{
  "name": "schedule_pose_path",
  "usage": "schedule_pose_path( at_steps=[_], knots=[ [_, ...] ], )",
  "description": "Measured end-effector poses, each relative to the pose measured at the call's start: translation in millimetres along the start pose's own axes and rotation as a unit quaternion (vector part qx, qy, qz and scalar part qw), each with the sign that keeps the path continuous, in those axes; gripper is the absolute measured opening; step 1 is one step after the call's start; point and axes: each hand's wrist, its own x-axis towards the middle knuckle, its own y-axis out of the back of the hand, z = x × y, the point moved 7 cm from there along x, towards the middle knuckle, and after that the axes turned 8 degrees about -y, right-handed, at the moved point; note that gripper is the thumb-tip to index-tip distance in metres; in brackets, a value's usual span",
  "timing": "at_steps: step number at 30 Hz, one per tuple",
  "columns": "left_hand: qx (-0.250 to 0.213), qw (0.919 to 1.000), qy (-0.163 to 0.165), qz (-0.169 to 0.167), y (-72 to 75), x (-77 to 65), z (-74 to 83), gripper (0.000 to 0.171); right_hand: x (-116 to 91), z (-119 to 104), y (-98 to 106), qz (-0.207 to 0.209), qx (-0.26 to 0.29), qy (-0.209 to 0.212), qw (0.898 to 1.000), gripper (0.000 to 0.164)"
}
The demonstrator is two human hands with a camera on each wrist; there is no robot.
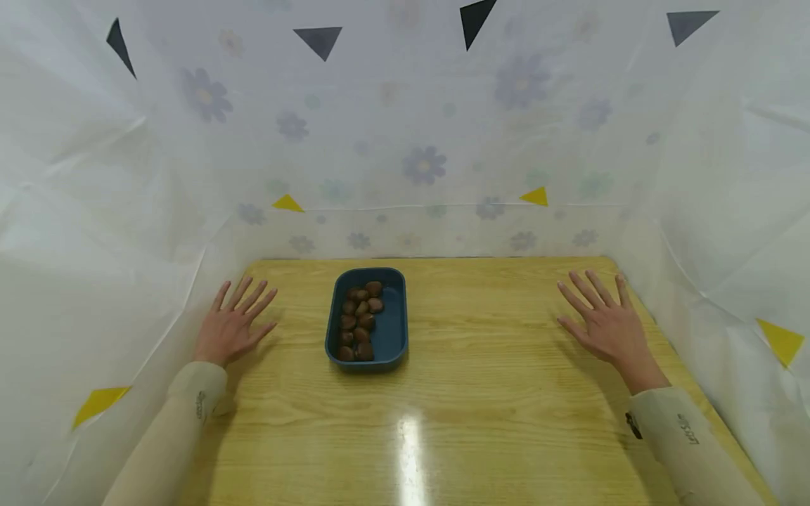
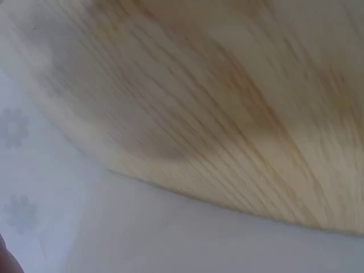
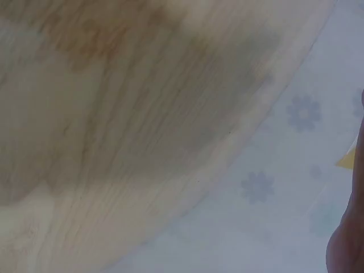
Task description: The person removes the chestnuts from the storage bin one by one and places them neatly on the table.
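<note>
A dark blue rectangular tray with rounded corners lies on the table, left of the middle. Several brown, rounded pieces that look like chestnuts fill its left side, while the blue floor shows on its right. To the left of the tray, my left hand is spread palm down with straight fingers, apart from the tray. My right hand is spread likewise near the table's right edge, well away from the tray. Both hands hold nothing. At the border of the right wrist view, part of the hand shows.
The yellow wood-grain table is bounded by white sheeting: a flowered back wall, a left side and a right side. Black and yellow triangles are stuck on the sheeting. Light glares off the table's front middle.
</note>
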Motion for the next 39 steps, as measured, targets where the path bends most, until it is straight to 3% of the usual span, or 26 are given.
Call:
schedule_pose_path(
  at_steps=[3,6,8,11,14,19,21,23,26,29,32,35,39],
  knots=[
    [-0.031,0.9977,0.048,-0.035,-2.4,5.9,2.8,0.069,8.7,-7.7,-0.5,-0.012,0.034,-0.023,0.999,0.073],
    [-0.096,0.9875,0.108,-0.063,-7.8,16.3,12.6,0.071,23.9,-22.6,0.2,-0.024,0.119,-0.059,0.991,0.072],
    [-0.146,0.9767,0.139,-0.073,-12.7,24.9,22.3,0.07,35.3,-35.8,1.5,-0.036,0.196,-0.085,0.976,0.07],
    [-0.238,0.9527,0.173,-0.077,-20.1,38.4,38.7,0.067,52.9,-59.9,3.8,-0.059,0.331,-0.118,0.934,0.065],
    [-0.342,0.9131,0.21,-0.075,-28.5,49.4,53.9,0.065,71.0,-89.6,2.2,-0.089,0.448,-0.142,0.878,0.062],
    [-0.511,0.8156,0.264,-0.065,-43.3,58.3,76.5,0.063,97.9,-148.6,-9.3,-0.149,0.593,-0.168,0.773,0.061],
    [-0.566,0.7723,0.283,-0.06,-41.0,61.8,86.1,0.063,106.3,-173.1,-15.5,-0.177,0.627,-0.175,0.738,0.061],
    [-0.595,0.7444,0.298,-0.054,-41.8,64.2,92.5,0.063,113.1,-198.3,-21.4,-0.2,0.651,-0.181,0.709,0.061],
    [-0.612,0.7239,0.314,-0.057,-41.3,66.9,99.2,0.063,120.0,-236.7,-28.1,-0.234,0.679,-0.189,0.669,0.061],
    [-0.61,0.7179,0.331,-0.053,-47.7,66.6,100.2,0.061,122.9,-272.5,-34.8,-0.265,0.7,-0.196,0.634,0.061],
    [-0.615,0.7088,0.343,-0.048,-49.7,66.7,102.2,0.058,122.9,-301.7,-43.7,-0.293,0.707,-0.208,0.609,0.059],
    [-0.62,0.7015,0.349,-0.041,-51.5,67.0,103.8,0.054,122.7,-323.2,-50.3,-0.303,0.699,-0.222,0.608,0.058],
    [-0.63,0.6922,0.352,-0.025,-52.2,67.6,104.8,0.051,121.9,-343.2,-56.1,-0.3,0.686,-0.242,0.617,0.058]
  ],
)
